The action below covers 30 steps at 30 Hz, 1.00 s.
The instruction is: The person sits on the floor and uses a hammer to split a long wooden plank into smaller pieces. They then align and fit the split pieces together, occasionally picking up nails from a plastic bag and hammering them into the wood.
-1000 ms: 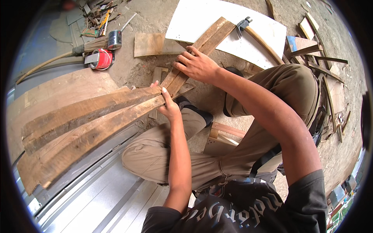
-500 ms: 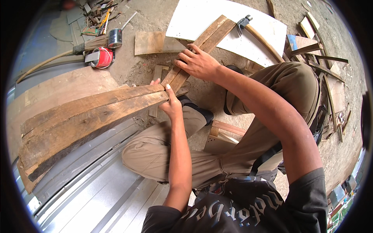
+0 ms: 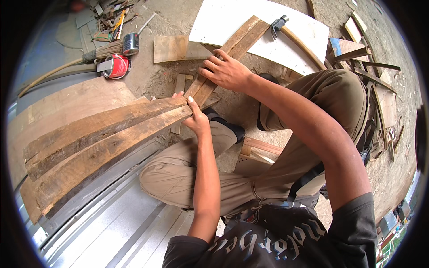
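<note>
Two long, weathered wooden planks (image 3: 107, 138) reach from the left to the middle, with a narrow gap between them that widens toward their far-left ends. My left hand (image 3: 195, 117) is closed on their right end, thumb on top and fingertips showing on the far side. There they meet a shorter pair of wooden strips (image 3: 246, 38), which slants up to the right at an angle. Across that pair lies my right hand (image 3: 225, 71), its fingers wrapped over the wood. Whether the planks are fastened at the corner is hidden by my left hand.
A claw hammer (image 3: 297, 40) rests on a white board (image 3: 308, 33) beyond the strips. Paint cans (image 3: 119, 67) and a brush with a long handle (image 3: 53, 76) stand far left. Scrap wood (image 3: 377, 80) lies at right. Metal sheeting (image 3: 103, 223) is near left.
The two long planks have parted at their left ends; the nearer one has swung toward me, opening a gap. Both hands keep nearly the same place and hold.
</note>
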{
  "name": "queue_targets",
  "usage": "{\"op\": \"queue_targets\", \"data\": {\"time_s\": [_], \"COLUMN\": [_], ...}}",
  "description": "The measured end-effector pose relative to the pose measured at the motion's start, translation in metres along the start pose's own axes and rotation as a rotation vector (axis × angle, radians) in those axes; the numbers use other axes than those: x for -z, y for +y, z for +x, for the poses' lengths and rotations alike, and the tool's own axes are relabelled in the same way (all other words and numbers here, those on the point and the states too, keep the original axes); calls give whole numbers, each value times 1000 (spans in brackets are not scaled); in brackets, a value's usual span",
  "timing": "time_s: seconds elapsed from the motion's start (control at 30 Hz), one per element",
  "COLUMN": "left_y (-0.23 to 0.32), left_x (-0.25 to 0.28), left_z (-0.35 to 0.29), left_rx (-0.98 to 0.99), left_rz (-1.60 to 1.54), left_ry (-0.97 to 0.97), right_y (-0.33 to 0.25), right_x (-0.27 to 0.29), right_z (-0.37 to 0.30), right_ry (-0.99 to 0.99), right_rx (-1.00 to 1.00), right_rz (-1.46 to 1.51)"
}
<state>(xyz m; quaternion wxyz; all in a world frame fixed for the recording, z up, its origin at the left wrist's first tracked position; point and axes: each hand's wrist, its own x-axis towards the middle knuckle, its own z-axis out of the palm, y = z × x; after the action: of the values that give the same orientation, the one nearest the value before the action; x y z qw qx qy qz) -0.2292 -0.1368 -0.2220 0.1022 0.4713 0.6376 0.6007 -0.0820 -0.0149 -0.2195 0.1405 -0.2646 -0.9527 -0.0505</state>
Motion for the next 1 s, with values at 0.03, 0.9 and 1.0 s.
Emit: {"op": "queue_targets", "data": {"time_s": [0.03,0.9,1.0], "left_y": [1,-3,-7], "left_x": [-1,-2,-1], "left_z": [0,-2,-2], "left_rx": [7,-26,-45], "left_rz": [-16,68,113], "left_ry": [1,-8,-43], "right_y": [1,1,1], "right_x": [0,3,3], "right_z": [0,1,0], "right_ry": [-1,-27,22], "right_rx": [-3,19,29], "right_rz": [0,-43,-99]}}
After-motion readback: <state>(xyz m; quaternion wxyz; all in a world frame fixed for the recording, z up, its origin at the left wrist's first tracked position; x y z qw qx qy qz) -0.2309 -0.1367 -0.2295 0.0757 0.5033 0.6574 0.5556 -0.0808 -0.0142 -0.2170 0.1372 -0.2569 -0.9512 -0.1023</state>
